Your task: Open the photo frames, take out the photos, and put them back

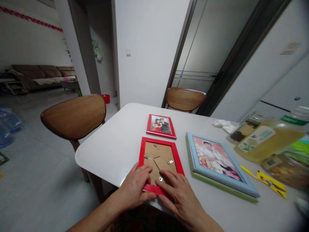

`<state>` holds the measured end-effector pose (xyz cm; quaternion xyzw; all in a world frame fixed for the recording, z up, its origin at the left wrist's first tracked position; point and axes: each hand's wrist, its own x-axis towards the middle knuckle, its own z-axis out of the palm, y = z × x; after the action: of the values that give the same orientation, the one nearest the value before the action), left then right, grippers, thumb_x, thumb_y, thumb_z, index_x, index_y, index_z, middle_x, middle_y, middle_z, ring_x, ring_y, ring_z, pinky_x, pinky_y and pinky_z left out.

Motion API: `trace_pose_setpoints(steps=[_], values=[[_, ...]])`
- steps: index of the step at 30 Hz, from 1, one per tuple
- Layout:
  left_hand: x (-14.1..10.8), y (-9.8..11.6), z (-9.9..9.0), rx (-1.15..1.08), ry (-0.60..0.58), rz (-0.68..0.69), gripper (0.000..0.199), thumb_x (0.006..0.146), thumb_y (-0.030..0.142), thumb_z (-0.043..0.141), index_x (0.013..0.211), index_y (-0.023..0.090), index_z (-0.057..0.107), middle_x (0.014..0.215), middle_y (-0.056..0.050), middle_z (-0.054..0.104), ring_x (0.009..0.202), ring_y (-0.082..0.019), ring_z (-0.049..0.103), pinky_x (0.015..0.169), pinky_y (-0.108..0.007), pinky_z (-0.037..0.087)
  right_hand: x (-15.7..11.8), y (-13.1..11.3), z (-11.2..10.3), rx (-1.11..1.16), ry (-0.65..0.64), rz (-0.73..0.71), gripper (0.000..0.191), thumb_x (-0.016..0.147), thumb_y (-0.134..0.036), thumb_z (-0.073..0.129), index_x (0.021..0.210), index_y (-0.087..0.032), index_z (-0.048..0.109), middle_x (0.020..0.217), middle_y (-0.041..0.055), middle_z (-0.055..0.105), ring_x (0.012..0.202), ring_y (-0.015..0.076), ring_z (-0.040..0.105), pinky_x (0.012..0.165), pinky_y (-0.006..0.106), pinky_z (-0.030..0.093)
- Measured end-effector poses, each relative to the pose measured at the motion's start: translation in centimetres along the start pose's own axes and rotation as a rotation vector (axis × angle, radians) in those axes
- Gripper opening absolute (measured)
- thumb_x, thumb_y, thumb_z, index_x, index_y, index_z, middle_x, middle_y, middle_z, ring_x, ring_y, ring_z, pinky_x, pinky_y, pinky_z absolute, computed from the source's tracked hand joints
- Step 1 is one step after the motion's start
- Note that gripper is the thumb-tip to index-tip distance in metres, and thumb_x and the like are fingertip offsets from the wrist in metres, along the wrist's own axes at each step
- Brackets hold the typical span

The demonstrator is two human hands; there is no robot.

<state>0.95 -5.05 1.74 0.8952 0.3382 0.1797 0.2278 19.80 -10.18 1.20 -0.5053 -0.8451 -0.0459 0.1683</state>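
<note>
A red picture frame (178, 161) lies face down at the near edge of the table, its brown backing board (151, 151) facing up. Small metal clips (170, 162) sit on all sides of the board, and a dark slit runs across its middle. My left hand (137, 185) grips the frame's near left corner, with the thumb along the near edge. My right hand (177, 193) holds the near right part; its fingertips rest on the board beside the near metal clip (160, 178), which they partly cover.
Beyond lies a smaller red photo frame (161, 125), face up. To the right, a light blue photo frame (217, 158) is stacked on a green one (224, 190). Farther right stand a bottle of yellow liquid (267, 138) and jars. Wooden chairs (74, 116) flank the white table (106, 148).
</note>
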Motion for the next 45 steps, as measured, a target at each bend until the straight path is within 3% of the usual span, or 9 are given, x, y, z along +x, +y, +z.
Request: trace_pose_setpoints(steps=[6,10,17,25,41,45], values=[[0.0,0.1,-0.2,-0.014,0.0,-0.008,0.029,0.064,0.036,0.065,0.084,0.018,0.053,0.121,-0.009,0.047,0.115,-0.02,0.036,0.101,-0.039,0.016,-0.4,0.2,-0.1,-0.004,0.024,-0.001,0.032,0.077,-0.037,0.045,0.106,-0.029,0.053,0.114,0.007,0.05,0.102,0.0221,0.043,0.08,0.039,0.036],[-0.1,0.1,-0.5,-0.045,0.002,-0.013,0.028,0.062,0.034,0.067,0.081,0.017,0.053,0.119,-0.009,0.048,0.114,-0.021,0.038,0.1,-0.039,0.018,0.4,-0.1,-0.1,0.106,0.047,0.075,0.021,0.078,-0.028,0.045,0.093,-0.03,0.06,0.098,0.004,0.056,0.088,0.0175,0.048,0.073,0.034,0.037],[0.0,-0.1,-0.5,-0.071,0.008,0.0,0.03,0.059,0.031,0.069,0.08,0.017,0.054,0.115,-0.01,0.051,0.112,-0.02,0.04,0.1,-0.039,0.017,2.9,-0.2,0.5,0.216,-0.041,0.194,0.017,0.076,-0.029,0.048,0.074,-0.027,0.064,0.078,0.0024,0.057,0.077,0.0161,0.047,0.067,0.032,0.036],[0.0,-0.2,-0.5,-0.053,-0.002,-0.005,0.027,0.061,0.033,0.067,0.08,0.018,0.054,0.118,-0.008,0.049,0.114,-0.02,0.038,0.101,-0.037,0.015,1.6,-0.4,-1.0,0.235,-0.062,0.031,0.023,0.08,-0.024,0.04,0.093,-0.027,0.059,0.091,0.0047,0.054,0.083,0.0165,0.045,0.071,0.033,0.036],[-0.3,-0.5,-0.3,-0.008,-0.012,0.036,0.03,0.064,0.037,0.065,0.083,0.018,0.053,0.125,-0.01,0.042,0.117,-0.022,0.034,0.1,-0.04,0.015,1.8,-0.6,-0.9,0.184,-0.072,0.0,0.019,0.078,-0.023,0.043,0.087,-0.026,0.059,0.09,0.0039,0.053,0.084,0.0166,0.044,0.073,0.033,0.037],[-0.3,-0.4,-0.4,-0.027,0.012,0.05,0.027,0.067,0.038,0.062,0.082,0.018,0.053,0.118,-0.009,0.048,0.114,-0.02,0.038,0.1,-0.038,0.016,1.5,-0.9,-1.1,0.206,-0.037,0.002,0.02,0.078,-0.02,0.041,0.085,-0.024,0.06,0.089,0.0045,0.054,0.083,0.016,0.045,0.072,0.032,0.039]])
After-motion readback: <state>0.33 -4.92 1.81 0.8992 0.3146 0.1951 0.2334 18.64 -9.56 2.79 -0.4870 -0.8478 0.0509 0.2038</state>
